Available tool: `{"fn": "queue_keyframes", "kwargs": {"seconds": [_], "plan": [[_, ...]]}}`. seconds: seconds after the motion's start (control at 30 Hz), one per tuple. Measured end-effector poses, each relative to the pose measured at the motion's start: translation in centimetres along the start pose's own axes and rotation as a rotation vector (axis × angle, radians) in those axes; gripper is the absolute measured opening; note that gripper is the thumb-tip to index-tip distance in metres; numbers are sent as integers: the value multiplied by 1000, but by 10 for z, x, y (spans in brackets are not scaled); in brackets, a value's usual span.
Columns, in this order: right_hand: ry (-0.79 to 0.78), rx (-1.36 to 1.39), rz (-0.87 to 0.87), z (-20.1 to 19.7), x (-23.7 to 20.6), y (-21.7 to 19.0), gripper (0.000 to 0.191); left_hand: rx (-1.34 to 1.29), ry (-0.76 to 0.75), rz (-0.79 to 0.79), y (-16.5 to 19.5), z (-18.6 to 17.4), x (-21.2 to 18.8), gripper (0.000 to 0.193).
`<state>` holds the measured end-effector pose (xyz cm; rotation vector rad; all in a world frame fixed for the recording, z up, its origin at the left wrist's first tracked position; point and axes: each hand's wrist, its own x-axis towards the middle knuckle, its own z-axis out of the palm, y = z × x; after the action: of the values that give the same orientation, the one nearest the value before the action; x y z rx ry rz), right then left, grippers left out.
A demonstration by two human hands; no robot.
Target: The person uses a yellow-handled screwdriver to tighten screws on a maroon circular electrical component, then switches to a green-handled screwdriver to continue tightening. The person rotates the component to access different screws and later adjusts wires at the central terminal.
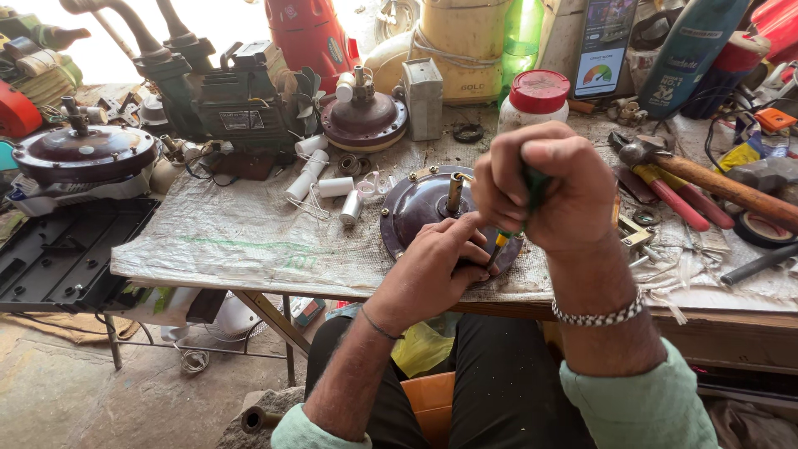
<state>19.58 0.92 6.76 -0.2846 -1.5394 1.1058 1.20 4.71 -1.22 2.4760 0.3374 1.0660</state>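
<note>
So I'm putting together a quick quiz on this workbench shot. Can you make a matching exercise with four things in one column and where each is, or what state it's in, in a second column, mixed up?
Things:
1. screwdriver
2. brown motor cover
3. red-lidded jar
4. hammer

Places or states:
A. lying on the bench at the right side
B. gripped in the right hand, tip pointing down
C. standing behind the hands, toward the back of the bench
D. flat on the bench under the left hand, shaft pointing up

Pairs: 1-B, 2-D, 3-C, 4-A
</note>
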Motion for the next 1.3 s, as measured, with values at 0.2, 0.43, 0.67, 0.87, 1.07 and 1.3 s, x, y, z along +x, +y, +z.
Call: {"fn": "queue_keyframes", "kwargs": {"seconds": [0.2, 0.43, 0.67, 0.87, 1.07, 1.3], "plan": [[-289, 504, 177, -18, 12, 8, 48, -131, 326, -661, -10, -18, 23, 81], [-3, 212, 51, -8, -21, -5, 46, 524, 131, -447, -28, -6, 59, 65], [502, -300, -163, 23, -34, -2, 45, 691, 118, -674, -14, -7, 56, 70], [457, -549, -216, 8, -25, 1, 22, 669, -66, -792, 17, -31, 35, 102], [284, -1102, -50, -13, -41, -10, 68, 525, -45, -414, 31, -49, -36, 91], [344, -888, -169, 12, -57, -22, 68, 271, 170, -169, 22, -4, -43, 41]]}}
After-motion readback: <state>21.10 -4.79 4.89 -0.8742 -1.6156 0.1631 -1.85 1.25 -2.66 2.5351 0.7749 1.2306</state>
